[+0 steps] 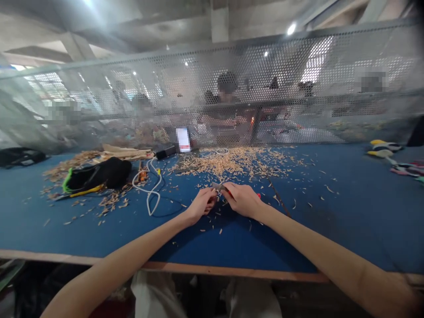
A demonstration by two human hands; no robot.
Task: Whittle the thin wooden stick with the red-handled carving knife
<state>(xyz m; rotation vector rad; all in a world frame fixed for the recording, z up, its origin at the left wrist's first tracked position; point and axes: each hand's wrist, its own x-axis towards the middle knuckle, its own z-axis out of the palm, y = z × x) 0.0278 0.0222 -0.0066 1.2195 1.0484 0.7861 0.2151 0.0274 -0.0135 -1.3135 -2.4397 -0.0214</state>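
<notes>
Over the blue tabletop (205,247), my two hands meet close together near the middle. My right hand (243,199) is wrapped round a knife (218,186). Its grey blade points left, and bits of a red handle show beside my fingers and past the hand. My left hand (202,204) is closed at the blade's tip; whatever its fingers pinch is too small and hidden to name. Pale curled wood shavings (228,162) lie heaped just beyond my hands, with loose ones scattered beneath them.
A black cloth bundle (102,173), a yellow tool (88,191) and a white cable (149,194) lie to the left. A lit phone (183,139) stands against a perforated metal screen (281,79). Black-and-yellow gloves (386,149) lie far right. People sit behind the screen.
</notes>
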